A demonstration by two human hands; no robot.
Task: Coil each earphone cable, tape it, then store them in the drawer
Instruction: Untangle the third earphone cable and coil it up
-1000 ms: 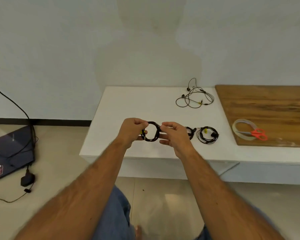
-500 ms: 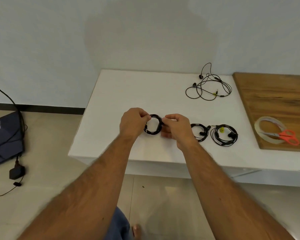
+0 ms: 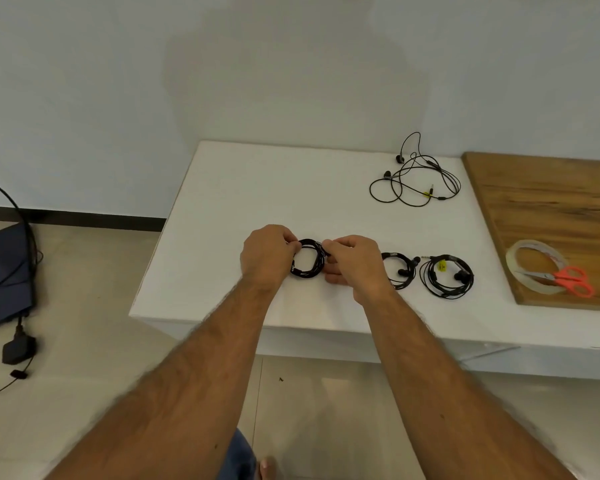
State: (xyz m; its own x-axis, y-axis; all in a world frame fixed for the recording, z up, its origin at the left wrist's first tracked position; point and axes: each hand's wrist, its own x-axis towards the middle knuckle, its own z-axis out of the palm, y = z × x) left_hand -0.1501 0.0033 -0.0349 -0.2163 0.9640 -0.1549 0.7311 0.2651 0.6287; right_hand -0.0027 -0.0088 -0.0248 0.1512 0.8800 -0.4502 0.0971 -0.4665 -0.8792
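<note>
Standing over the white table (image 3: pixel 222 209), I see the wooden board (image 3: pixel 548 216) lying on its right end, with the tape roll (image 3: pixel 534 268) and orange-handled scissors (image 3: pixel 568 280) on it. My left hand (image 3: pixel 267 259) and right hand (image 3: pixel 355 263) each pinch one side of a black coiled earphone cable (image 3: pixel 307 261) near the table's front edge, fingers curled onto the loop. Just right of my right hand lie two more coiled earphones (image 3: pixel 445 275), side by side. An uncoiled earphone (image 3: pixel 414 181) sprawls loose toward the table's back.
</note>
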